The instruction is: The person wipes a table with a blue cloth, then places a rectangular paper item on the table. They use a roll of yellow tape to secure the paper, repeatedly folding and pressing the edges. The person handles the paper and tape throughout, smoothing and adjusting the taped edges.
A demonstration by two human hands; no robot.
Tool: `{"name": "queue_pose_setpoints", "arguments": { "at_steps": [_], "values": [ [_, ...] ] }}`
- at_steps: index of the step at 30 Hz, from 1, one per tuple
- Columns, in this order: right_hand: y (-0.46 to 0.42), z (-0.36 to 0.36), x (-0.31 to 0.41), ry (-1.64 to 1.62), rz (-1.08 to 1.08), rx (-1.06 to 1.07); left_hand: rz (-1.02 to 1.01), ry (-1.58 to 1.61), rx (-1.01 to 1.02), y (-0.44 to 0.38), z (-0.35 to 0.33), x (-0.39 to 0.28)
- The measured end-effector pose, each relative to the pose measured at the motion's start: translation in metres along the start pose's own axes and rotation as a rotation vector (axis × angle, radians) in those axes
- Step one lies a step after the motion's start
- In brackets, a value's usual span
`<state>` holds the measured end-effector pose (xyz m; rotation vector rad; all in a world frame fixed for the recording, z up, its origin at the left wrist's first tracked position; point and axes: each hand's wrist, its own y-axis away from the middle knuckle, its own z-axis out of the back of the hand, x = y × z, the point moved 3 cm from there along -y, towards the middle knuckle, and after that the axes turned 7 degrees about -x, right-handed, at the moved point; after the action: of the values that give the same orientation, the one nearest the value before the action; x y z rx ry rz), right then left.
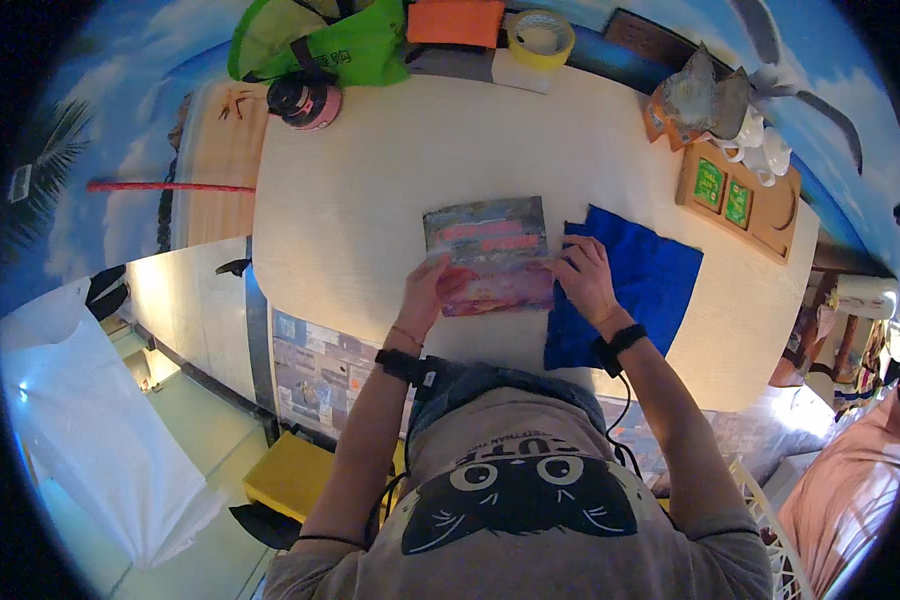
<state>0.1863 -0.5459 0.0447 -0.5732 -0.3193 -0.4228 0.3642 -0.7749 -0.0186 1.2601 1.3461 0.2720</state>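
A flat, printed sheet or booklet (491, 251) with a grey upper part, reddish lettering and a pink lower part lies before me near the table's front edge. My left hand (429, 289) grips its left side, with some fingers hidden behind or blurred against it. At its right edge, my right hand (583, 274) has its fingertips on the sheet, the other fingers bent over a blue cloth (645, 277). The cloth is spread on the table just right of the sheet, partly under my right hand and wrist.
The light table (390, 150) bears a pink-and-black round container (307, 101), a green bag (360, 49), an orange box (456, 22) and a yellow tape roll (541, 39) at the back. A wooden tray (766, 202) and white cups (772, 150) stand back right.
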Motion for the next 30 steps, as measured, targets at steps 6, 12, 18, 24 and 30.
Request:
{"name": "queue_pose_setpoints", "arguments": {
  "at_steps": [6, 12, 18, 24, 30],
  "values": [
    [0.005, -0.001, -0.003, -0.121, -0.151, 0.029, 0.001, -0.027, 0.119, 0.006, -0.003, -0.008],
    [-0.002, 0.007, -0.006, -0.187, -0.323, -0.019, -0.036, -0.063, 0.177, 0.015, -0.014, -0.020],
    [-0.014, 0.016, -0.003, -0.184, -0.363, -0.130, -0.043, -0.028, 0.184, 0.013, -0.016, -0.018],
    [-0.014, 0.019, -0.006, -0.175, -0.460, -0.093, -0.089, 0.009, 0.146, 0.012, -0.023, -0.020],
    [-0.019, 0.019, -0.008, -0.171, -0.379, -0.098, -0.063, -0.011, 0.148, 0.013, -0.022, -0.024]
  ]
}}
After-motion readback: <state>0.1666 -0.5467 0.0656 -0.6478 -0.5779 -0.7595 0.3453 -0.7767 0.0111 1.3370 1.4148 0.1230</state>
